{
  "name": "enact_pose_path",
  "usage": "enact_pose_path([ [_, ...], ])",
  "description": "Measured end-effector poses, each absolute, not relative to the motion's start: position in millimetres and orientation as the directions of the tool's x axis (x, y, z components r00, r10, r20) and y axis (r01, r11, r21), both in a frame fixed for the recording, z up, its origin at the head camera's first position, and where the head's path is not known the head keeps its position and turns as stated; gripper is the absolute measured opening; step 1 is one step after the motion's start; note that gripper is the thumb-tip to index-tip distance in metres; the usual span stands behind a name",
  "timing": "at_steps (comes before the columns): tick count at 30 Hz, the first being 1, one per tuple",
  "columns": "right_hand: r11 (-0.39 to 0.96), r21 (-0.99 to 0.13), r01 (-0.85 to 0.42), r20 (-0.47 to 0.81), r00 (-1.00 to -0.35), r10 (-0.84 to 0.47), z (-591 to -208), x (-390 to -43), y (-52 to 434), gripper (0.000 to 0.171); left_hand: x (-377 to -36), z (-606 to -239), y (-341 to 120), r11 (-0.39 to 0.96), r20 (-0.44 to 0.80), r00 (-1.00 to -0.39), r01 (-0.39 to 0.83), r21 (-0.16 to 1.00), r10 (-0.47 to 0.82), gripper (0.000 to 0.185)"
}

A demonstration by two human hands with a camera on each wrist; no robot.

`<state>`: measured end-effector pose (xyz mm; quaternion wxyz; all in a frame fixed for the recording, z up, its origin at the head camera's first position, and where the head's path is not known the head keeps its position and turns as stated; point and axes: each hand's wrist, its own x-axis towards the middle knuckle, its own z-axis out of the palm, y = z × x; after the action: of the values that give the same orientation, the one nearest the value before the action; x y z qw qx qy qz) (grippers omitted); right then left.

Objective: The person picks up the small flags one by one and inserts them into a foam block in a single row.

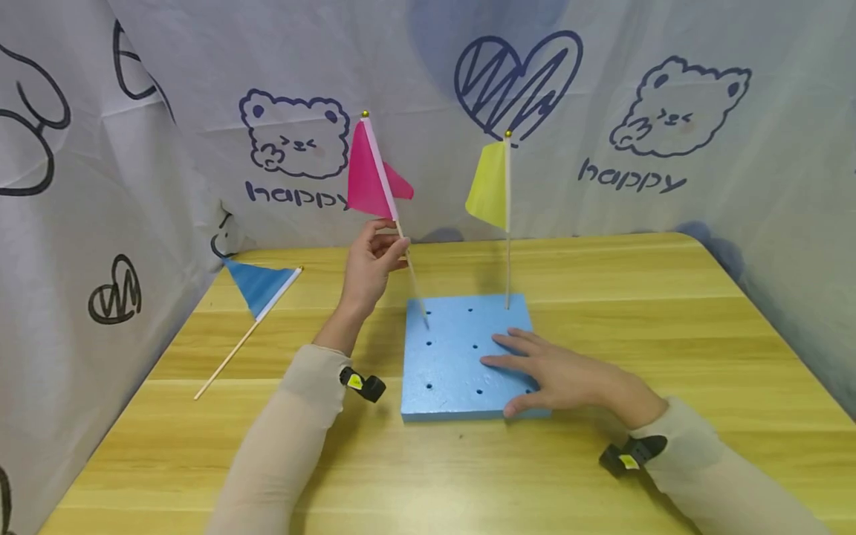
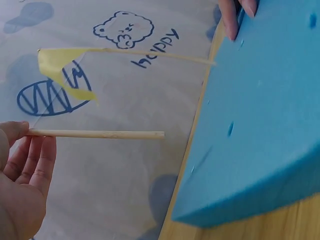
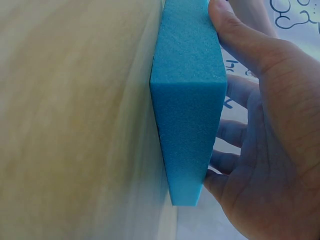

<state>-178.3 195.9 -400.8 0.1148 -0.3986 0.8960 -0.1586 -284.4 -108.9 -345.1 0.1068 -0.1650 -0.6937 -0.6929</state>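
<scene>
The left hand [image 1: 368, 264] pinches the stick of a pink flag [image 1: 374, 174], its tip at a hole in the blue foam board [image 1: 455, 371] on the table [image 1: 669, 312]. The right hand [image 1: 568, 375] lies flat, fingers straight, on the board. A yellow flag [image 1: 491, 186] stands upright in the board's far edge; a blue flag [image 1: 257, 286] lies on the table, well apart to the left.

Blue foam block [image 1: 455, 371], dotted with small dark holes. Pink flag [image 1: 374, 178] on a pale stick, topped by a gold bead. Yellow flag [image 1: 490, 186], same pale stick and gold bead. Blue flag [image 1: 257, 286] with a white edge, stick light wood. Yellowish wood-grain table [image 1: 669, 334]. White backdrop cloth [image 1: 167, 186] printed with navy outlines: bears, a scribbled heart, "happy". Beige sleeves [image 1: 287, 438].
</scene>
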Motion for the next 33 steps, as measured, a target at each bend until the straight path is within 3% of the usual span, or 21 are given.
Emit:
enact_pose_path([
  [14, 0.654, -0.385, -0.651, -0.108, -0.672, -0.733, -401.0, -177.8, 194.4, 0.083, -304.8, -355.8, -70.4, -0.101, 0.368, -0.929, 0.362, 0.927, 0.047, 0.038],
  [33, 0.651, -0.392, -0.650, -0.112, -0.669, -0.735, -398.9, -177.1, 195.4, 0.083, -313.2, -366.0, -44.6, -0.028, 0.280, -0.952, 0.279, 0.960, 0.126, 0.031],
])
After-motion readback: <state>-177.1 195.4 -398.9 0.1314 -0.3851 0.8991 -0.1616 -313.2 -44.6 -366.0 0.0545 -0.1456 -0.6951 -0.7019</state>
